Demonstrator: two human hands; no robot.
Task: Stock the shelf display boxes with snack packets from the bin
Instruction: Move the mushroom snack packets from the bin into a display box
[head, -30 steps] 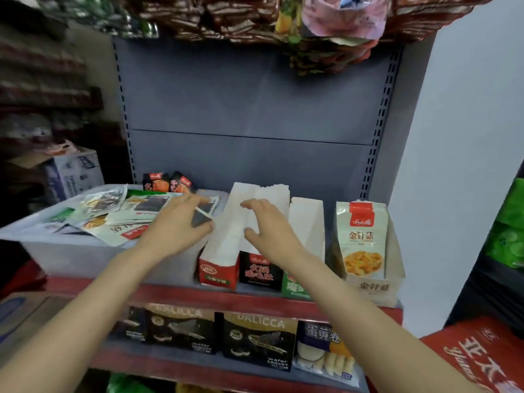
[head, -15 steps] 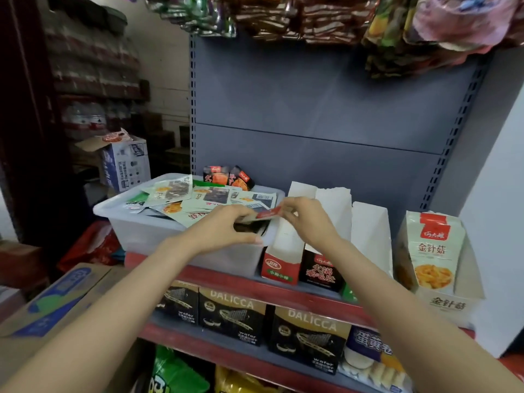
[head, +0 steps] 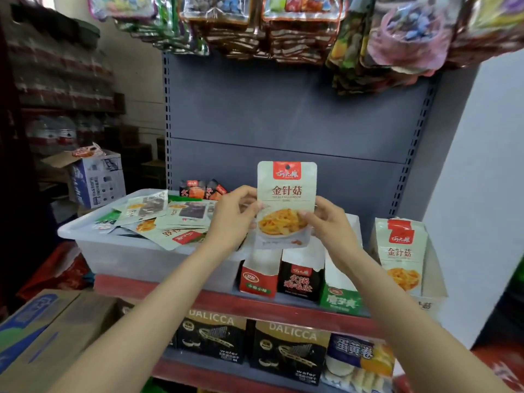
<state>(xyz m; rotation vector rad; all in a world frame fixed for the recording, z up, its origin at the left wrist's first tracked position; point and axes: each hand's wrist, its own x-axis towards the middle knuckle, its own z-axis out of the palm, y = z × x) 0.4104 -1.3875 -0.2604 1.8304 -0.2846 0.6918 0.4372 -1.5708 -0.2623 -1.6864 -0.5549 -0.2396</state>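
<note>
Held packet (head: pixel 286 204): pale green, red logo patch on top, yellow mushroom picture; upright, facing the camera, above the display boxes.
Bin (head: pixel 136 255): translucent white tub, left on the shelf, heaped with loose packets (head: pixel 167 219).
Display boxes (head: pixel 300 275): side by side right of the bin; the rightmost (head: pixel 404 256) holds matching packets, apparently upright.

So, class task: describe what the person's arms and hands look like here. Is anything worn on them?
Both forearms are bare from the bottom edge of the picture up to the wrists, with no sleeves in view. The left hand and right hand wear no gloves, and no watch, ring or bracelet shows. Fingernails look short and unpainted.
</note>
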